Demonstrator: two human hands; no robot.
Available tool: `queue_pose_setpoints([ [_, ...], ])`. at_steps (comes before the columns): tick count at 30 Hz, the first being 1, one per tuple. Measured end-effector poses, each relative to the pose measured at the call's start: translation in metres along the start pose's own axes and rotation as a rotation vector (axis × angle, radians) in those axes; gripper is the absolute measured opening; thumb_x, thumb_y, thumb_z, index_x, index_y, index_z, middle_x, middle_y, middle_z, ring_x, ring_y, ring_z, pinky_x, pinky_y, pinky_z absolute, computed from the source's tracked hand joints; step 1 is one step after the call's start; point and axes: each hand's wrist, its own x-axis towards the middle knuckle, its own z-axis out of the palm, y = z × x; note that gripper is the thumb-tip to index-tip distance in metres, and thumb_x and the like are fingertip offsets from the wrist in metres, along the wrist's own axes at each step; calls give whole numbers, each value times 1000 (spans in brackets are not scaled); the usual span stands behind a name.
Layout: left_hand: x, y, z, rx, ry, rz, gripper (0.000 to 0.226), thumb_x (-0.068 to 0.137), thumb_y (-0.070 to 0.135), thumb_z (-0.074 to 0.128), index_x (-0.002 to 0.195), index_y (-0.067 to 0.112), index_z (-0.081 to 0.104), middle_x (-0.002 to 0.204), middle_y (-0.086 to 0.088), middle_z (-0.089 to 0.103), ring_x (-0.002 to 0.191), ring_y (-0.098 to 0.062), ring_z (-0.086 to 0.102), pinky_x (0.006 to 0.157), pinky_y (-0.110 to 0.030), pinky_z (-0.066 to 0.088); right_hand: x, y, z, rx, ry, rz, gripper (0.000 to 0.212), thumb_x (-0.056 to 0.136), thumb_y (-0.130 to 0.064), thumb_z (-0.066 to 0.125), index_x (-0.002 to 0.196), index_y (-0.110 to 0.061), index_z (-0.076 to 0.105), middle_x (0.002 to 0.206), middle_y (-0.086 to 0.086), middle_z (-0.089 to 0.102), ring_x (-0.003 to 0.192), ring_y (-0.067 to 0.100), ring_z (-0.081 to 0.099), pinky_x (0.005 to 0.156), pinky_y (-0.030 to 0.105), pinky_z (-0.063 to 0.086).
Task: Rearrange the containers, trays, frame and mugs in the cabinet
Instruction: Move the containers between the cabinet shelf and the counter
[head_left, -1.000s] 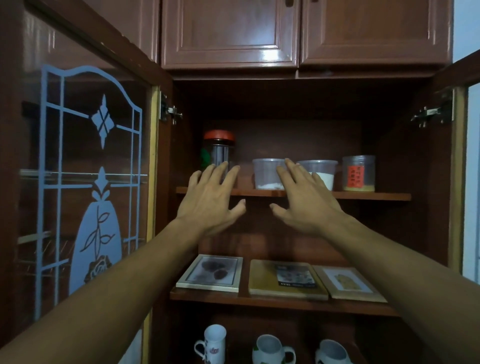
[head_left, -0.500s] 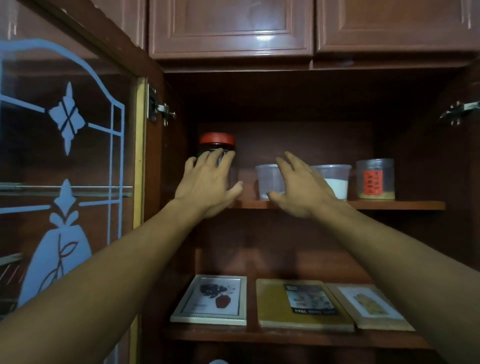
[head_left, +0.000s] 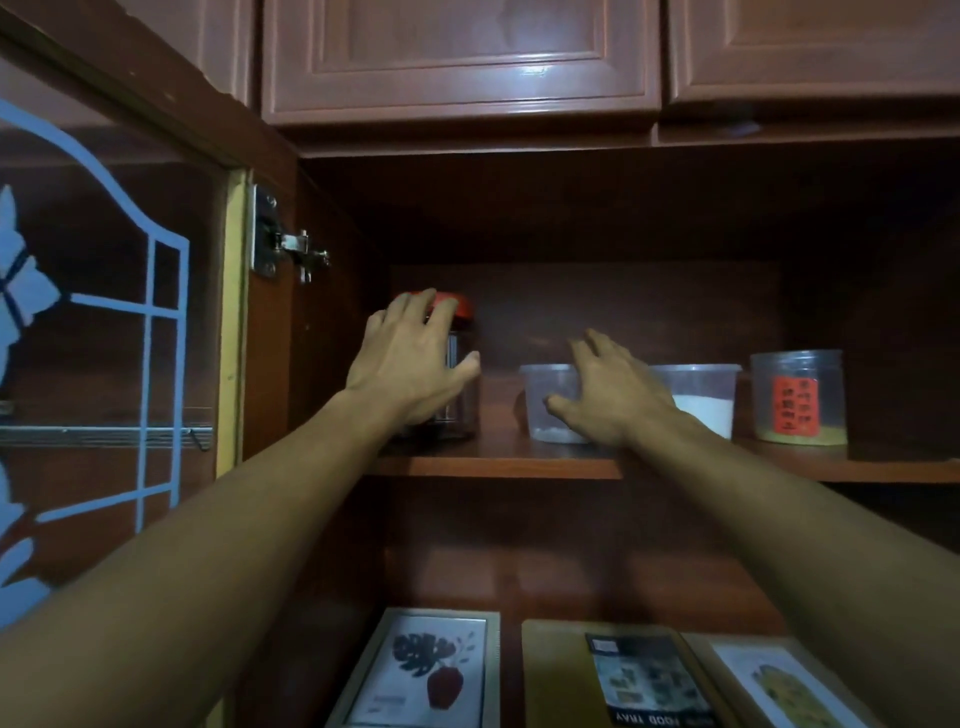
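Note:
On the upper shelf (head_left: 493, 462) stand a dark jar with a red lid (head_left: 464, 310), a clear tub (head_left: 539, 384), a tub holding white powder (head_left: 702, 400) and a clear container with a red label (head_left: 797, 397). My left hand (head_left: 410, 364) is spread over the front of the red-lidded jar, thumb at its right side. Over the clear tub lies my right hand (head_left: 610, 395), fingers straight and thumb against the tub's front wall. Neither hand's fingers are curled round anything. On the lower shelf lie a picture frame (head_left: 421, 670), a yellow food tray (head_left: 558, 675) and another tray (head_left: 779, 686).
The glass cabinet door (head_left: 104, 364) with a blue pattern stands open at the left, its hinge (head_left: 285, 247) just beside the jar. Shut upper cabinet doors (head_left: 462, 57) hang overhead. A gap on the shelf separates the jar from the clear tub.
Both hands have moved forward onto the upper shelf, the left to the red-lidded jar and the right to the clear tub. The view has closed in and risen, so the mugs have dropped out of sight.

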Motion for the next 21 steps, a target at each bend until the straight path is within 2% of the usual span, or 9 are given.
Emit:
queue_pose_setpoints([
  [5,22,-5,-4,-57,-20,-73,70,91,53,48,148,18,30,155,-11,26,144,-27,19,116,-44,19,10,0,3,27,-25,77,79,89,-55,56,149,-13,28,160,10,19,143,31,27,112,45,32],
  [13,42,-11,-1,-96,-99,-180,69,88,57,50,144,19,35,144,-14,37,132,-32,34,108,-46,28,18,0,6,56,-39,189,80,83,-64,58,142,-13,38,147,10,37,131,32,41,99,43,43],
  [17,51,-15,2,-133,-135,-236,70,89,62,47,143,18,36,142,-17,37,130,-36,37,105,-48,31,22,1,6,88,-45,231,82,83,-63,60,143,-12,37,146,11,36,131,32,41,99,43,43],
  [21,57,-17,8,-279,-183,-345,82,86,70,45,146,16,31,147,-17,31,132,-38,35,107,-49,32,25,1,8,162,-61,285,82,82,-61,63,142,-9,39,148,13,34,128,34,45,95,41,45],
])
